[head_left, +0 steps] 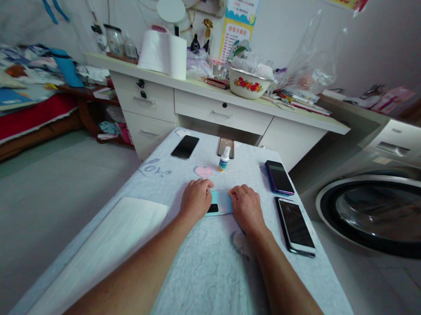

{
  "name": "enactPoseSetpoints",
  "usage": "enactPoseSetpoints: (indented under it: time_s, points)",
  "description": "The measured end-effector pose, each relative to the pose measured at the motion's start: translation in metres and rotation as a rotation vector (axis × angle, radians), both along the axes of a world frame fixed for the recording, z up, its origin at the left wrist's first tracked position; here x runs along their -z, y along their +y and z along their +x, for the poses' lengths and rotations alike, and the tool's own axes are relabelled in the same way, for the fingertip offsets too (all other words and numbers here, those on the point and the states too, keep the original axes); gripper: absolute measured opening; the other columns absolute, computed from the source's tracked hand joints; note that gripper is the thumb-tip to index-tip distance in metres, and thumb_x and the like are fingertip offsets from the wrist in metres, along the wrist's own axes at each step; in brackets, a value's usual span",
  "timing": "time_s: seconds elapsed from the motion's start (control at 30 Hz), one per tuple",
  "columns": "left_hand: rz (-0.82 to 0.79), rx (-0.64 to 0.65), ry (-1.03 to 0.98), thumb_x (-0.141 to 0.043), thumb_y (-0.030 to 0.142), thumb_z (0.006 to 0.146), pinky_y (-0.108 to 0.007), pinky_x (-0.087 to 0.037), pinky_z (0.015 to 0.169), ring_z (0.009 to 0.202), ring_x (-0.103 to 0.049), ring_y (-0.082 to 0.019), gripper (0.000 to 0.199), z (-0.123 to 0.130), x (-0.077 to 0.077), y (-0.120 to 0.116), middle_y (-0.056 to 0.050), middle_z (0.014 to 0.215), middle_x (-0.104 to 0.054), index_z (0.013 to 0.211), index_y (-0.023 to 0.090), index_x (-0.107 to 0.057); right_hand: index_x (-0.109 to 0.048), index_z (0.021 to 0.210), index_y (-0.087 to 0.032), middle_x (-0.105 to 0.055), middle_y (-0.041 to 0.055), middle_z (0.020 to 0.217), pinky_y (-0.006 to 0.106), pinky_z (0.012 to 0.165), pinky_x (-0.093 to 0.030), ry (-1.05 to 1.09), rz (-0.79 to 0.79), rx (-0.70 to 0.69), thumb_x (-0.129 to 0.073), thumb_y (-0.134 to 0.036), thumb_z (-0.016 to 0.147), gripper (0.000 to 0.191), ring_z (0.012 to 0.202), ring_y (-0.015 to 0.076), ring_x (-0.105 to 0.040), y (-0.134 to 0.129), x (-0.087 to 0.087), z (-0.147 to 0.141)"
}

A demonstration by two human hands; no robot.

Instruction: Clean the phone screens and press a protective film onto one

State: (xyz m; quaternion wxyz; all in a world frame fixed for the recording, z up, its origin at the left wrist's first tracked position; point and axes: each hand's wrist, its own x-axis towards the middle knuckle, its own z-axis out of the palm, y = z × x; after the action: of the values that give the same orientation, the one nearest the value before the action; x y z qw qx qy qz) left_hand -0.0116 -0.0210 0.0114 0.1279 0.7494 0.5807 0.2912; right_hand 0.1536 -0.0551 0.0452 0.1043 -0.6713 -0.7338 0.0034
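Observation:
A light blue phone (223, 203) lies sideways on the cloth-covered table, its back and dark camera block facing up. My left hand (196, 199) is closed on its left end, thumb and fingers pressed together at the edge. On the opposite end, my right hand (246, 207) grips with curled fingers. Just beyond the phone stands a small white spray bottle (224, 160) with a blue and yellow label. Behind that bottle is a brownish phone or case (226, 147), partly hidden by it.
A black phone (185, 147) lies at the far left of the table (204, 279). Along the right edge are a dark phone with a purple-blue rim (280, 177) and a white-framed phone (295, 225). A white sheet (121, 237) is at left. A washing machine (380, 157) stands right.

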Motion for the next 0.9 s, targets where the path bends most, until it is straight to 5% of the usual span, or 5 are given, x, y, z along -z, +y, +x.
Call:
enactPoseSetpoints:
  time_s: [0.9]
  points:
    - [-0.001, -0.001, -0.004, -0.047, 0.006, 0.08, -0.035, -0.045, 0.088, 0.092, -0.061, -0.021, 0.025, 0.0002, 0.001, 0.0005, -0.005, 0.098, -0.07, 0.092, 0.019, -0.065, -0.07, 0.099, -0.022, -0.062, 0.005, 0.092, 0.024, 0.078, -0.039, 0.062, 0.032, -0.045, -0.043, -0.023, 0.1, 0.027, 0.09, 0.0158, -0.061, 0.0, 0.0051, 0.0047]
